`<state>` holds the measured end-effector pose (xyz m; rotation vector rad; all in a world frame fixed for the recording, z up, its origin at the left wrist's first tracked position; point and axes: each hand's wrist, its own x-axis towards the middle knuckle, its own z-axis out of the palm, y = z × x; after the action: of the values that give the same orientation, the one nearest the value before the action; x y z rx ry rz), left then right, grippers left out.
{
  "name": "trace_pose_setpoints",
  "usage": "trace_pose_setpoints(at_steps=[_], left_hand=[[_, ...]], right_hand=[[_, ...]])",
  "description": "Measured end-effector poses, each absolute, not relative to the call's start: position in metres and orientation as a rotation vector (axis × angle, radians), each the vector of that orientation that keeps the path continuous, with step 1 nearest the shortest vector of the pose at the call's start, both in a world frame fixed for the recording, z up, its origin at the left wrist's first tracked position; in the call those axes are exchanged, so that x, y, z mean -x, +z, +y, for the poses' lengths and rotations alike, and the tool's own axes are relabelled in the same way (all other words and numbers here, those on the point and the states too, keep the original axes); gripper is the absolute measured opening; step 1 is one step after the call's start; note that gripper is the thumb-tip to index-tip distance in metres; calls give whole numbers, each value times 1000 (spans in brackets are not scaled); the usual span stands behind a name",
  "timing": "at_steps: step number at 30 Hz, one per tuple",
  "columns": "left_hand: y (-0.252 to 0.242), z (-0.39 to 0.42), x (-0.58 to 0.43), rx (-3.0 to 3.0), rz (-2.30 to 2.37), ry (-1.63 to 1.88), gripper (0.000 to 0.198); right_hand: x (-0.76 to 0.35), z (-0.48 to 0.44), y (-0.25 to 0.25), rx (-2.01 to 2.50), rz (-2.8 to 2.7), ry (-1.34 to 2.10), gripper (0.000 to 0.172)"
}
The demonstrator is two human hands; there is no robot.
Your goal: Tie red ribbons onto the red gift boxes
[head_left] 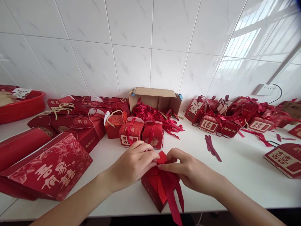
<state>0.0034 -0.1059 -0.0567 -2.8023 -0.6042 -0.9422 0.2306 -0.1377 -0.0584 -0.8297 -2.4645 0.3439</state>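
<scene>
A small red gift box (152, 185) stands near the front edge of the white table, right between my hands. Dark red ribbon (170, 191) lies across its top, with two tails hanging down over the near side. My left hand (135, 163) is closed, its fingertips pinching the ribbon at the top of the box. From the other side, my right hand (185, 168) pinches the same ribbon between thumb and forefinger. The fingers partly hide the spot where the ribbon crosses. Just beyond my hands are two ribboned red boxes (152, 133), side by side.
A cardboard box (155, 92) on its side spills loose red ribbons (148, 111) at the wall. Rope-handled boxes (88, 131) and larger red packages (51, 166) crowd the left, near a red basin (23, 108). Several finished-looking boxes (208, 124) and ribbon strips (213, 149) lie right.
</scene>
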Motion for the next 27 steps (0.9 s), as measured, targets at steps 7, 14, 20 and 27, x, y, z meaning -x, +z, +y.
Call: trace_pose_setpoints(at_steps=[7, 14, 20, 27], left_hand=[[-56, -102, -2, 2773, -609, -620, 23], [-44, -100, -6, 3278, -1043, -745, 19], [-39, -91, -9, 3406, -1142, -476, 17], [-28, -88, -13, 3503, -1061, -236, 5]], right_hand=[[-229, -134, -72, 779, -2466, 278, 42], [-228, -140, -75, 829, -2423, 373, 43], [-231, -138, -81, 754, -2370, 465, 44], [-232, -135, -81, 706, -2337, 524, 51]])
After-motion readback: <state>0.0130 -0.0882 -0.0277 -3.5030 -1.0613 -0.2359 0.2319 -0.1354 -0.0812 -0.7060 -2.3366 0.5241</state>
